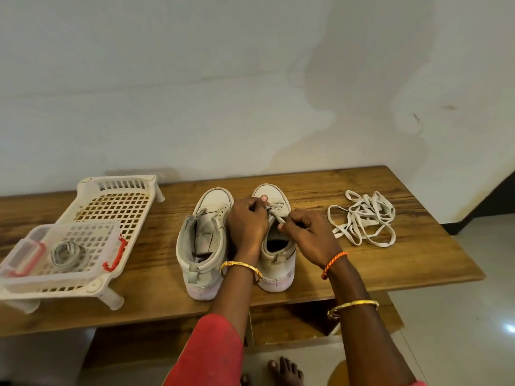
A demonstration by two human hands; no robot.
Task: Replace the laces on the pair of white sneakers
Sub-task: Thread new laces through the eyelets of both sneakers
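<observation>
- The worktop carries both sneakers side by side at its middle.
- The left sneaker stands unlaced; it looks light, with soft sides, best steadied by the heel.
- The right sneaker sits under both hands.
- The lace is limp and flat; the left hand and right hand each pinch it, grip clamped.
- The loose laces lie tangled to the right.

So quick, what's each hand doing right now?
Left hand: fingers curled, pinching the grey-white flat lace on the right white sneaker.
Right hand: pinching the same lace.
</observation>
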